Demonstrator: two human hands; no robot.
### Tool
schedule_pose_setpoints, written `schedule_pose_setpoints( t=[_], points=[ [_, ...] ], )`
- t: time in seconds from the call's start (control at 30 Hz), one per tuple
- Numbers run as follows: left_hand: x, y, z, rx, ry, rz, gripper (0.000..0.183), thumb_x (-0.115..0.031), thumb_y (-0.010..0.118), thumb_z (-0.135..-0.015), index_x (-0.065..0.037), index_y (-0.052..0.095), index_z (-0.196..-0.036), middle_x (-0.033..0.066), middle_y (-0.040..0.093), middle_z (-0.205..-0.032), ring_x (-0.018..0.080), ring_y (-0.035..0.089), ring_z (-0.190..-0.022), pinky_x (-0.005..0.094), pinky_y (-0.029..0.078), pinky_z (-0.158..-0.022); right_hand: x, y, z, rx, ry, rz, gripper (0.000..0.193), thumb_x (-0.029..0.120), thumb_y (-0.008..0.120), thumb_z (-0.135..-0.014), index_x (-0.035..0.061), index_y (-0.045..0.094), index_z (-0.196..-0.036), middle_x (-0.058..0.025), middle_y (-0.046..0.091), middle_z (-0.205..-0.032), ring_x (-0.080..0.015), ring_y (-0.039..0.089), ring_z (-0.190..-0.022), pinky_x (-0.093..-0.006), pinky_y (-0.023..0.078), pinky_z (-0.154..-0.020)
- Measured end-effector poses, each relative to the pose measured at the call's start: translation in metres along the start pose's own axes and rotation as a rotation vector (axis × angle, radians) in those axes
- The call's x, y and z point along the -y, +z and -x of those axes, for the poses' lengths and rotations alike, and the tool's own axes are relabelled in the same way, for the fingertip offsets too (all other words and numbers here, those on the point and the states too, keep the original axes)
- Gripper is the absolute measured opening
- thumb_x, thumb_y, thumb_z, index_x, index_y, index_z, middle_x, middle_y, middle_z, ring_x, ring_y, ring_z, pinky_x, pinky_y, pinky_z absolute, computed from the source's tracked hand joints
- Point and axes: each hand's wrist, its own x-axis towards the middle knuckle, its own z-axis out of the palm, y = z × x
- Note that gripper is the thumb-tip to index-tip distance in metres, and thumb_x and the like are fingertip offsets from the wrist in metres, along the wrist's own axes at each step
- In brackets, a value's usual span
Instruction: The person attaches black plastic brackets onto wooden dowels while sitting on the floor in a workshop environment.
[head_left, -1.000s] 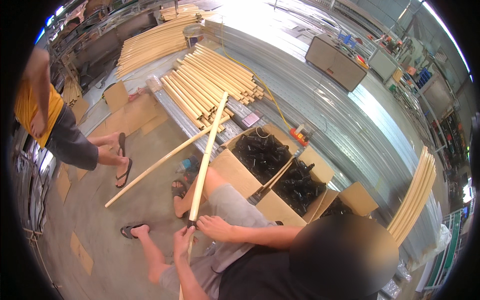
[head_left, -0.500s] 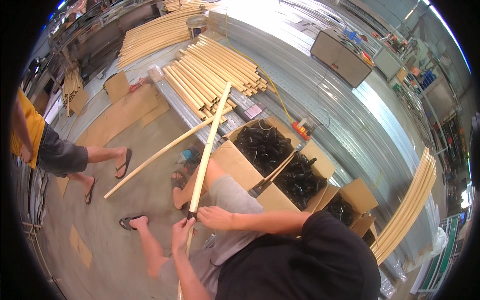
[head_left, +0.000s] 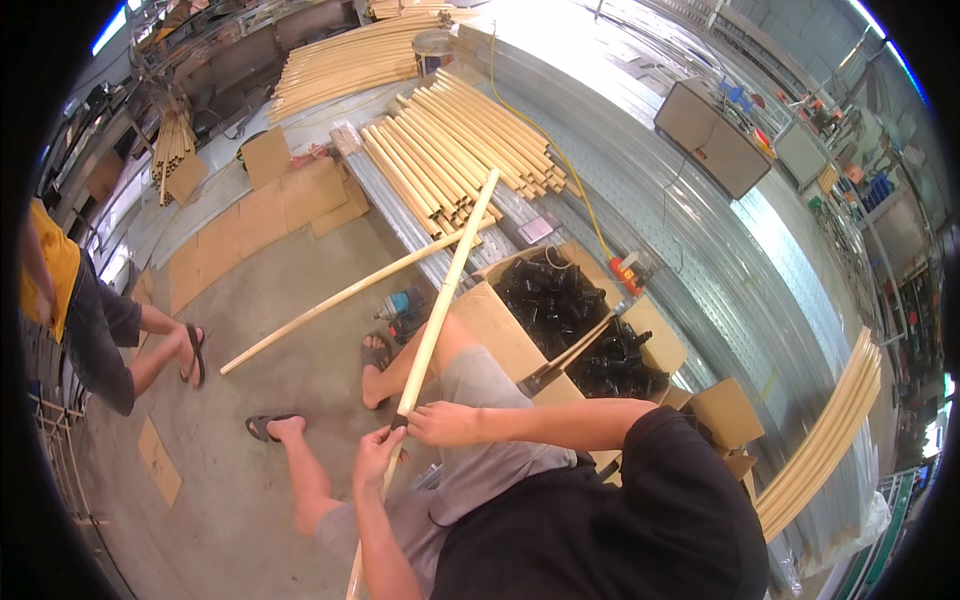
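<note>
A long cream-coloured tube (head_left: pixel 449 283) slants across my lap, its far end over the stack of tubes. A short black fitting (head_left: pixel 400 421) sits around it between my hands. My left hand (head_left: pixel 376 457) is closed round the tube just below the fitting, fingertips against the black piece. From the other side, my right hand (head_left: pixel 442 423) pinches at the fitting, fingers curled; its fingertips are partly hidden. A second cream tube (head_left: pixel 330 308) leans from the floor onto the stack. Open cardboard boxes (head_left: pixel 499 330) of black plastic fittings (head_left: pixel 556 297) stand beside my right knee.
Stacked cream tubes (head_left: pixel 462 140) lie on metal profiles ahead. A teal power tool (head_left: pixel 404 303) stands on the floor near my foot. A yellow cable (head_left: pixel 553 140) runs to a red socket block (head_left: pixel 628 273). Another person (head_left: pixel 100 320) is at left; more tubes (head_left: pixel 825 437) lie at right.
The head view has shifted, so the bench and boxes sit further right. Both hands stay at the black fitting on the tube. The other person's legs have changed position.
</note>
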Motion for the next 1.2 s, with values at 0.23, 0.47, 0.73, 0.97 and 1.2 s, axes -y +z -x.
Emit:
schedule_pose_setpoints(
  t=[0.23,0.47,0.73,0.97,1.2],
  points=[
    [0.008,-0.004,-0.006,-0.033,0.028,-0.034,0.024,-0.022,0.069,-0.093,0.001,0.071,-0.100,0.0022,0.063,-0.074,0.0105,0.057,-0.055,0.0257,0.045,-0.052,0.042,0.016,-0.002,-0.034,0.654,-0.272,0.021,0.012,0.059,-0.087,-0.0008,0.050,-0.101,-0.0147,0.060,-0.092,-0.0309,0.066,-0.080,-0.0408,0.054,-0.066],
    [0.004,-0.005,-0.003,0.014,-0.021,-0.020,0.026,-0.023,0.067,-0.094,0.002,0.070,-0.103,0.0035,0.065,-0.076,0.0113,0.058,-0.055,0.0259,0.045,-0.052,0.019,0.004,0.001,-0.163,0.217,-0.162,0.017,0.015,0.057,-0.089,0.0009,0.052,-0.098,-0.0142,0.056,-0.093,-0.0292,0.063,-0.083,-0.0392,0.054,-0.068],
    [-0.001,-0.002,0.002,0.015,0.007,-0.023,0.028,-0.026,0.068,-0.094,0.001,0.069,-0.100,0.0003,0.063,-0.075,0.0100,0.059,-0.061,0.0268,0.046,-0.055,-0.037,-0.025,-0.019,0.073,-0.310,-0.124,0.016,0.014,0.058,-0.083,0.0031,0.057,-0.095,-0.0094,0.054,-0.090,-0.0238,0.061,-0.084,-0.0348,0.054,-0.070],
    [-0.003,-0.003,0.001,0.082,-0.028,-0.066,0.027,-0.028,0.069,-0.094,-0.002,0.072,-0.098,-0.0007,0.061,-0.072,0.0085,0.058,-0.059,0.0245,0.045,-0.055,0.005,-0.005,0.006,-0.205,0.176,-0.381,0.009,0.007,0.065,-0.084,0.0048,0.058,-0.090,-0.0124,0.057,-0.083,-0.0306,0.061,-0.077,-0.0408,0.051,-0.064],
    [0.014,-0.009,-0.004,0.099,-0.012,0.044,0.029,-0.030,0.069,-0.094,-0.001,0.070,-0.095,-0.0021,0.059,-0.071,0.0080,0.057,-0.058,0.0244,0.046,-0.055,0.040,-0.012,-0.003,-0.183,0.519,-0.432,0.009,0.009,0.063,-0.090,0.0022,0.056,-0.092,-0.0148,0.055,-0.086,-0.0343,0.061,-0.085,-0.0439,0.050,-0.069]
  ],
)
